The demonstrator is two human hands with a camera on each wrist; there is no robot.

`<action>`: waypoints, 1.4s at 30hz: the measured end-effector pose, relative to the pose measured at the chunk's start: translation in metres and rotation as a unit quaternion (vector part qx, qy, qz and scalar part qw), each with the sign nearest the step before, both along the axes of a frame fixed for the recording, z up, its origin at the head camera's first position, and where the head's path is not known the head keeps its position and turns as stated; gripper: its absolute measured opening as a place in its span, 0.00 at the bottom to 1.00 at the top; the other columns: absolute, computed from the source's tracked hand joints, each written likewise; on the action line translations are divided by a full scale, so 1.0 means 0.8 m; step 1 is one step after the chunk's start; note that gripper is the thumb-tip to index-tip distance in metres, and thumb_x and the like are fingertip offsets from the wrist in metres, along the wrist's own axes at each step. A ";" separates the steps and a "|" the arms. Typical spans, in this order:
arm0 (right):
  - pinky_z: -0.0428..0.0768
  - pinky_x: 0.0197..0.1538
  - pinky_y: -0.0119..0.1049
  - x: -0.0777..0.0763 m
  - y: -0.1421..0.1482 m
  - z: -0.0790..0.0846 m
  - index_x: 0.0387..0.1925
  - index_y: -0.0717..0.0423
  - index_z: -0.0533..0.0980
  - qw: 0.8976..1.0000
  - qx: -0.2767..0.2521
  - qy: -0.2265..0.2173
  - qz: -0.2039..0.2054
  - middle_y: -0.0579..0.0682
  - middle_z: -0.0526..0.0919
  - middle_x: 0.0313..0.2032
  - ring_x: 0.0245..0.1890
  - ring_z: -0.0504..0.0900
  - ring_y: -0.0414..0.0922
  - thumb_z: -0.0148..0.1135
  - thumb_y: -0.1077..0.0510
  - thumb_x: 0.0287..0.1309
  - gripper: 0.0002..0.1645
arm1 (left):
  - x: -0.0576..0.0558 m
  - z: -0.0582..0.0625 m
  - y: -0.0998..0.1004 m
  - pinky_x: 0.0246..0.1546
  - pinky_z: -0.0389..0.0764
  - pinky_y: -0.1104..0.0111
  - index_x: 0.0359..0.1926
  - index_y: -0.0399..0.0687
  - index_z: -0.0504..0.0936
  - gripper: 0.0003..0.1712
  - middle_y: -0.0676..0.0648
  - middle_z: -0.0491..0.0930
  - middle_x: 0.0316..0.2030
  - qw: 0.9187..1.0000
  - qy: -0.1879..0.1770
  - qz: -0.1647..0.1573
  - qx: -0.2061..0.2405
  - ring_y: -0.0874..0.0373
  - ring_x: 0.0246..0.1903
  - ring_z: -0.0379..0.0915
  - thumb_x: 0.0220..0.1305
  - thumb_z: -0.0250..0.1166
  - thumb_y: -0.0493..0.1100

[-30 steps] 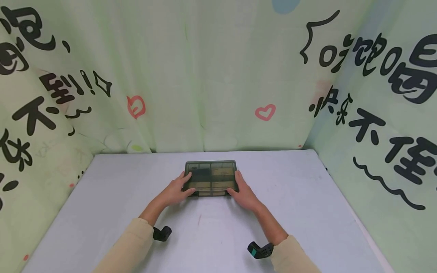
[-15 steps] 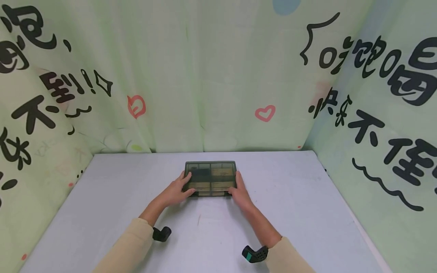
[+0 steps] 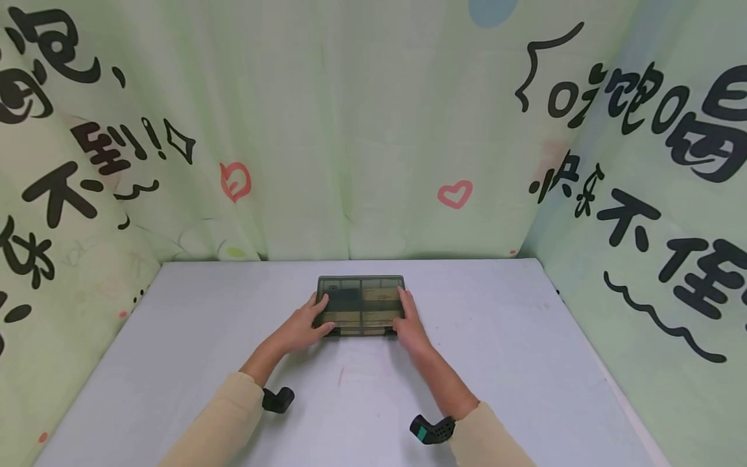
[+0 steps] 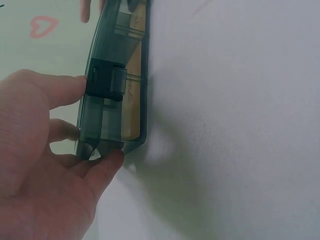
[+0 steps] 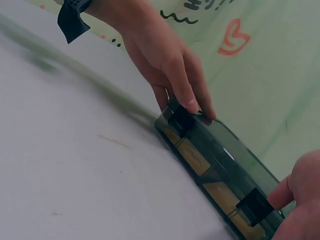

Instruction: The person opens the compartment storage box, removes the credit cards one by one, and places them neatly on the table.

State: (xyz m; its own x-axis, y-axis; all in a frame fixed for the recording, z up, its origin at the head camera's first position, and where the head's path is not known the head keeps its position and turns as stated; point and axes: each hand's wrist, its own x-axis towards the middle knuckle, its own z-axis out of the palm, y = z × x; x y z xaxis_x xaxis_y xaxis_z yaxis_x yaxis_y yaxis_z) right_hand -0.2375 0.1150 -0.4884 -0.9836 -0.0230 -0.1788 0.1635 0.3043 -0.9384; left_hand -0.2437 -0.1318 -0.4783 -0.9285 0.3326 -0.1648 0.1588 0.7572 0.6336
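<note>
A translucent dark-green plastic storage box [image 3: 362, 303] with a divided inside lies on the white table in the head view, tan pieces showing through its lid. My left hand [image 3: 300, 328] holds its left end. In the left wrist view the thumb touches the lid edge by a black latch [image 4: 105, 80], and other fingers lie against the end wall. On the right end, my right hand [image 3: 412, 331] grips the box, index finger along the side edge. The right wrist view has that thumb at the other latch [image 5: 254, 206]. Both latches look closed.
The white-covered table [image 3: 496, 337] spreads around the box. Pale green curtains [image 3: 350, 130] with black lettering and red hearts hang behind it and along both sides. A black wrist camera [image 3: 277, 400] hangs by the left sleeve, another camera [image 3: 432, 429] by the right.
My right hand and forearm have shifted slightly left, and its fingers now lie a little over the box's right edge. The left hand and the box stay in place.
</note>
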 end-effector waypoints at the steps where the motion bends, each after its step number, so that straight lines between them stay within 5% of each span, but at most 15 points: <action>1: 0.60 0.57 0.51 -0.001 0.000 0.000 0.77 0.45 0.45 1.000 0.000 0.001 -0.001 0.54 0.33 0.77 0.77 0.33 0.58 0.37 0.74 0.52 0.50 | 0.000 0.000 0.000 0.70 0.59 0.41 0.76 0.44 0.48 0.41 0.32 0.38 0.75 1.000 0.000 -0.001 0.002 0.34 0.73 0.45 0.72 0.55 0.51; 5: 0.62 0.54 0.47 -0.003 -0.001 -0.001 0.76 0.43 0.47 1.000 0.000 -0.002 -0.003 0.54 0.32 0.77 0.77 0.34 0.60 0.36 0.75 0.54 0.49 | 0.000 -0.002 0.000 0.69 0.59 0.41 0.76 0.43 0.48 0.41 0.31 0.38 0.75 1.000 0.003 -0.004 0.008 0.34 0.73 0.45 0.71 0.56 0.51; 10: 0.65 0.36 0.37 -0.003 0.000 -0.001 0.77 0.42 0.47 1.000 -0.002 -0.007 0.004 0.54 0.31 0.77 0.76 0.36 0.61 0.35 0.76 0.53 0.51 | 0.000 -0.004 -0.001 0.69 0.60 0.41 0.76 0.45 0.48 0.41 0.32 0.39 0.75 1.000 0.001 -0.002 0.005 0.34 0.73 0.46 0.71 0.56 0.52; 15: 0.68 0.49 0.44 -0.003 -0.001 0.000 0.76 0.43 0.49 1.000 -0.005 0.000 0.006 0.54 0.30 0.77 0.76 0.33 0.61 0.35 0.78 0.49 0.53 | 0.001 -0.004 0.000 0.69 0.60 0.41 0.76 0.44 0.48 0.41 0.32 0.39 0.75 1.000 0.003 0.002 0.006 0.34 0.72 0.46 0.71 0.56 0.52; 21: 0.68 0.43 0.41 0.001 -0.002 -0.009 0.76 0.46 0.48 0.997 0.059 0.033 0.023 0.54 0.31 0.77 0.77 0.34 0.59 0.32 0.81 0.45 0.56 | 0.004 -0.005 -0.001 0.69 0.59 0.41 0.76 0.44 0.48 0.41 0.31 0.39 0.75 1.000 0.004 0.004 0.005 0.34 0.73 0.46 0.71 0.56 0.51; 26: 0.60 0.64 0.52 -0.001 0.001 -0.007 0.77 0.49 0.43 0.998 0.040 0.033 0.042 0.56 0.29 0.77 0.76 0.31 0.60 0.31 0.81 0.44 0.56 | 0.002 -0.004 -0.002 0.69 0.59 0.41 0.76 0.45 0.48 0.41 0.32 0.39 0.75 1.000 0.004 0.004 0.002 0.34 0.72 0.46 0.71 0.56 0.52; 34: 0.52 0.73 0.56 -0.004 0.003 -0.007 0.77 0.50 0.39 0.998 0.032 0.025 0.041 0.56 0.29 0.77 0.76 0.30 0.59 0.33 0.80 0.44 0.57 | 0.001 -0.003 -0.003 0.69 0.59 0.41 0.76 0.45 0.48 0.41 0.32 0.39 0.75 1.000 0.004 0.001 0.001 0.34 0.73 0.46 0.71 0.55 0.52; 36: 0.58 0.70 0.53 -0.004 0.003 -0.006 0.77 0.49 0.39 0.998 0.034 0.020 0.041 0.56 0.29 0.77 0.76 0.30 0.59 0.35 0.80 0.44 0.57 | 0.001 -0.004 -0.004 0.69 0.59 0.40 0.76 0.46 0.48 0.41 0.32 0.39 0.75 1.000 0.003 0.000 0.004 0.34 0.73 0.46 0.71 0.55 0.52; 39: 0.71 0.51 0.43 -0.004 0.004 -0.004 0.77 0.46 0.40 0.999 0.034 0.012 0.038 0.53 0.29 0.77 0.77 0.32 0.59 0.39 0.78 0.47 0.57 | -0.002 -0.006 -0.005 0.70 0.58 0.41 0.76 0.44 0.46 0.42 0.32 0.40 0.75 1.000 0.006 0.000 0.019 0.35 0.73 0.45 0.71 0.56 0.51; 42: 0.68 0.39 0.37 -0.003 0.006 -0.001 0.77 0.43 0.41 0.998 0.043 0.006 0.035 0.51 0.30 0.77 0.77 0.35 0.59 0.44 0.75 0.50 0.55 | -0.004 -0.008 -0.004 0.72 0.56 0.42 0.77 0.45 0.41 0.46 0.35 0.41 0.76 0.999 0.002 0.008 0.047 0.38 0.74 0.44 0.70 0.58 0.50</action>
